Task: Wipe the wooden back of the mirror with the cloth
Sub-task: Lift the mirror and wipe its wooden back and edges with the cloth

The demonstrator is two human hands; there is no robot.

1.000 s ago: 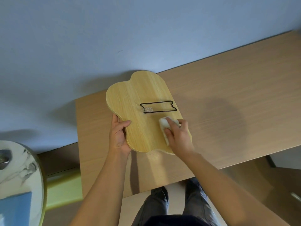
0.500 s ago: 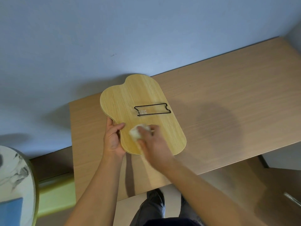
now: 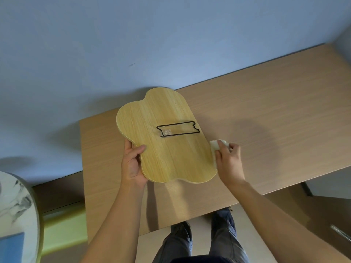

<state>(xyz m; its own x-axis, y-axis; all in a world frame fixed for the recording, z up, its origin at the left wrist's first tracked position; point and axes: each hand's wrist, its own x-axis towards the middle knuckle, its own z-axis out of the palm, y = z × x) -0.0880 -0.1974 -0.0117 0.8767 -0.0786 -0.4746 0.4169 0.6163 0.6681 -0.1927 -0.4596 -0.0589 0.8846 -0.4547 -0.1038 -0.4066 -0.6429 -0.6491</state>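
Hiding most of the white cloth (image 3: 216,147), the right hand (image 3: 228,162) pinches it at the mirror's (image 3: 167,147) right edge; the left hand (image 3: 133,164) clamps the left edge on the wooden table (image 3: 266,114).

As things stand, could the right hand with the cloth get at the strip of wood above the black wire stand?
Probably yes. The right hand holds the cloth at the mirror back's right edge. The wire stand lies flat, the wood beyond it is bare, and the left hand grips only the left edge.
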